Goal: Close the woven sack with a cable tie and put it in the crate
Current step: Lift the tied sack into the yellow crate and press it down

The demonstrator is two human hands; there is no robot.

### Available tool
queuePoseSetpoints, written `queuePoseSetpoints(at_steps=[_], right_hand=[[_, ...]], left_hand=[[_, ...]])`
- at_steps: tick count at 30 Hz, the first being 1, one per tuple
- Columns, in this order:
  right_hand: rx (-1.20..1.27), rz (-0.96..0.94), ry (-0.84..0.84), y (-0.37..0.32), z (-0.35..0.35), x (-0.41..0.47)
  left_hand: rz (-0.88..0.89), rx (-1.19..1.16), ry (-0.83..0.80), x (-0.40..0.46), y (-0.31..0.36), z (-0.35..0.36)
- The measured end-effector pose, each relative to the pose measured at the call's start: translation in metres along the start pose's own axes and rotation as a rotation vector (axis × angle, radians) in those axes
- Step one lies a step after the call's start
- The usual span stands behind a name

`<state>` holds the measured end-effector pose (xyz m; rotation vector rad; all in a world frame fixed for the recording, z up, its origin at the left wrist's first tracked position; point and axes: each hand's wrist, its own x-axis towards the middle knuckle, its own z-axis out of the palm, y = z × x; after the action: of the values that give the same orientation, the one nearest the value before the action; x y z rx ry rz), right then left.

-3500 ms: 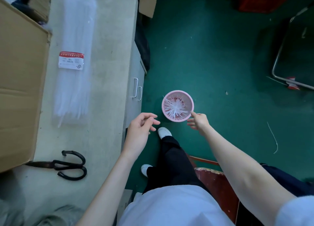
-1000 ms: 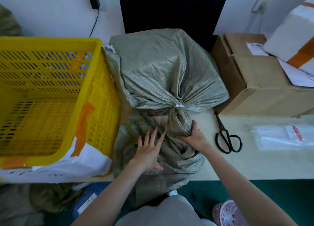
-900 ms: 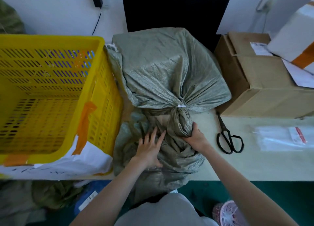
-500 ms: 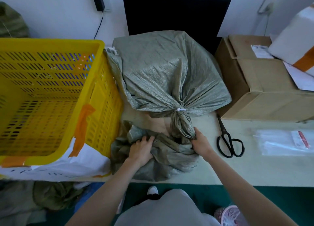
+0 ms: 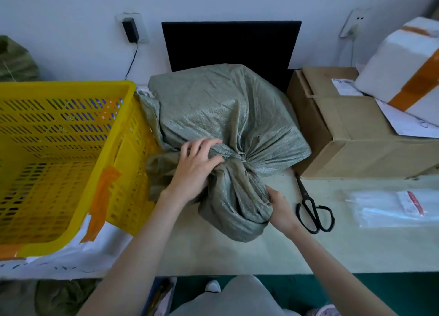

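The grey-green woven sack [image 5: 221, 116] lies on the table between the yellow crate [image 5: 64, 158] and a cardboard box. Its neck is cinched at the middle, where the cable tie is hidden among the folds. My left hand [image 5: 197, 166] grips the sack's fabric just left of the cinched neck. My right hand [image 5: 278, 206] holds the bundled loose end of the sack [image 5: 237, 204], which is folded up on the table in front of the neck. The crate stands at the left with nothing visible inside.
Black scissors [image 5: 311, 208] lie right of the sack, beside a clear bag of cable ties [image 5: 389, 208]. A cardboard box [image 5: 351, 135] with a white foam box [image 5: 403, 66] on it stands at the right. A black panel [image 5: 232, 42] leans on the wall behind.
The loose end that hung over the table's edge has been gathered up onto the table. My left hand moved from that end up to the sack beside the neck.
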<state>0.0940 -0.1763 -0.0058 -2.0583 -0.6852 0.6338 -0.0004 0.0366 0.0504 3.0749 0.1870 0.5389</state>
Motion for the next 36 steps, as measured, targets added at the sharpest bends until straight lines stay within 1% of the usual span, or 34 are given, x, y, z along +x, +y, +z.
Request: queuePoseSetpoints(at_steps=[2,5,7,12,15,16,17,18,20,21,22,24,27,30,34,36], right_hand=[[-0.031,-0.017,0.000,-0.002,-0.003,0.000],[-0.038,0.027,0.001,-0.009,-0.005,0.001],[-0.033,0.051,0.001,-0.014,-0.007,0.002],[-0.048,0.028,0.003,-0.022,-0.017,0.002],[0.072,0.009,0.055,-0.027,-0.029,0.005],[0.054,-0.028,0.099,-0.027,-0.033,0.008],[-0.038,-0.096,0.159,-0.025,-0.038,0.013],[-0.209,-0.192,0.227,-0.021,-0.043,0.021],[-0.667,-0.370,0.337,-0.013,-0.049,0.038],[-0.848,-0.417,0.360,-0.009,-0.050,0.046],[-0.976,-0.434,0.340,-0.007,-0.052,0.052],[-1.151,-0.443,0.265,-0.003,-0.053,0.061],[-1.293,-0.422,0.199,0.004,-0.055,0.067],[-1.371,-0.425,0.233,0.000,-0.056,0.071],[-1.441,-0.568,0.331,-0.018,-0.062,0.086],[-1.454,-0.656,0.350,-0.025,-0.065,0.092]], left_hand=[[0.002,0.025,-0.082,0.013,-0.002,0.005],[-0.053,0.082,-0.260,0.020,-0.007,0.025],[-0.081,0.119,-0.306,0.017,-0.011,0.037],[-0.124,0.104,-0.180,0.019,-0.010,0.048],[-0.141,0.106,-0.178,0.021,-0.008,0.048],[-0.138,0.113,-0.180,0.021,-0.007,0.048],[-0.134,0.126,-0.189,0.020,-0.006,0.047],[-0.131,0.141,-0.198,0.020,-0.005,0.046],[-0.133,0.156,-0.206,0.018,-0.004,0.045],[-0.134,0.159,-0.205,0.018,-0.004,0.044],[-0.135,0.163,-0.204,0.018,-0.003,0.043],[-0.135,0.170,-0.208,0.017,-0.003,0.042],[-0.131,0.178,-0.205,0.014,-0.002,0.041],[-0.114,0.205,-0.184,0.013,0.000,0.041],[-0.122,0.219,-0.169,0.016,0.002,0.040],[-0.118,0.223,-0.158,0.021,0.003,0.038]])
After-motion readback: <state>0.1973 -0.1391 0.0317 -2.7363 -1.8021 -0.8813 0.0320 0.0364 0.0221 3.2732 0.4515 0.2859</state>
